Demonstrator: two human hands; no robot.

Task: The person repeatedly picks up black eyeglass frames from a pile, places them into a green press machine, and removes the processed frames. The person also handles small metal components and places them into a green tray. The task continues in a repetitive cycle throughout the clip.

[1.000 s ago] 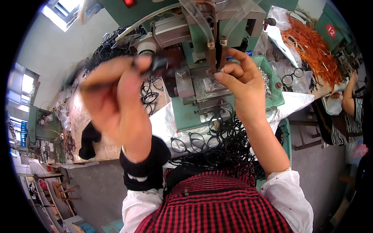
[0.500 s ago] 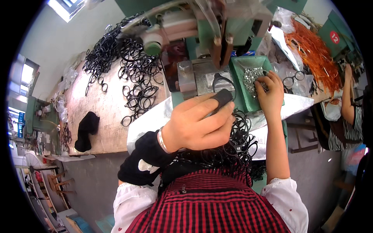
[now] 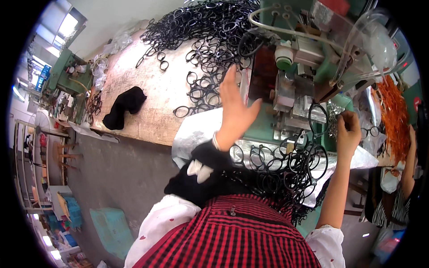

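Note:
My left hand is raised over the table's near side, fingers stretched out and empty, a black sleeve cover at its wrist. My right hand is at the green tray of small silvery metal pieces. Its thumb and fingertips are pinched; whatever they hold is too small to make out. Between the hands, a black eyeglass frame is at the metal fixture of a green bench machine; one round rim stands out toward me. Several more black frames lie heaped before me.
A large pile of black eyeglass frames covers the back of the table. A black cloth lies at the left. Orange strips are heaped at the far right, where another person's arm shows. Clear tubes hang by the machine.
My left hand has let go of the black eyeglass frame, opened and lifted away to the left. My right hand has drawn back slightly from the metal pieces. The view has swung left.

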